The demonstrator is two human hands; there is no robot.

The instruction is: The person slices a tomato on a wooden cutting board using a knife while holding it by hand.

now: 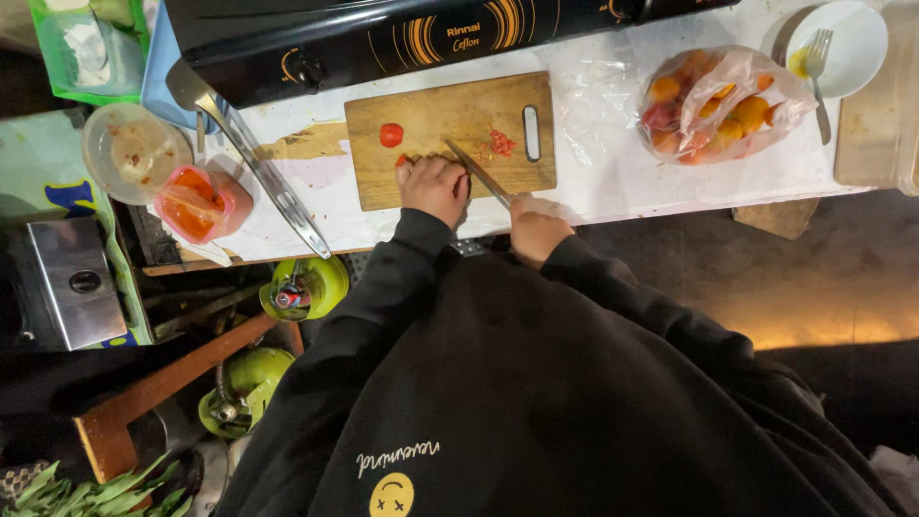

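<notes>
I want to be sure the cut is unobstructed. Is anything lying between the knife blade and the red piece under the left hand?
Nothing visible. The left hand presses a red piece onto the cutting board; the right hand holds the knife, its blade beside the left fingers. The chopped red bits and tomato half lie apart.

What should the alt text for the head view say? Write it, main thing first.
A person's left hand pins a red tomato piece on a wooden cutting board while the right hand holds a knife over it. A bag of tomatoes lies to the right.
</notes>
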